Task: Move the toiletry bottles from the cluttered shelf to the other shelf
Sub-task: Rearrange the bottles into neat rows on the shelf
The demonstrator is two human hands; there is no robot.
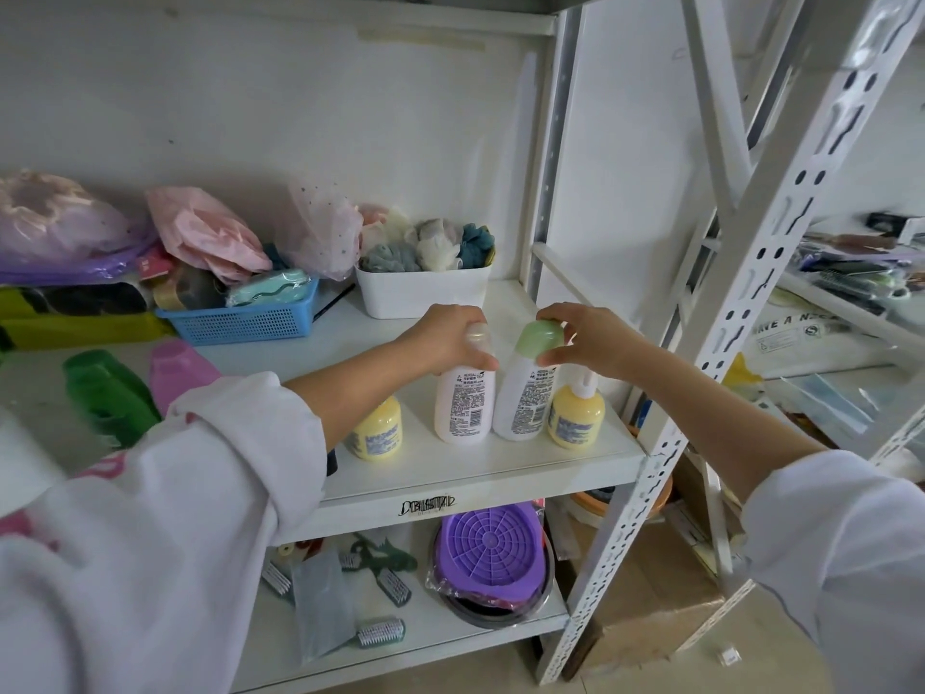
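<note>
White sleeves reach over the shelf (480,468), where the left hand (450,338) curls round the top of a white bottle (464,408) and the right hand (588,343) pinches the green cap of a second white bottle (523,403) just beside it. Beyond the hands, a blue basket (240,323) holds pouches and a white tub (425,290) holds bath puffs; two small yellow bottles (575,418) flank the held pair.

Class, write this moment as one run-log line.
left hand: grips white bottle, pale cap | right hand: grips white bottle, green cap | both upright on shelf
</note>
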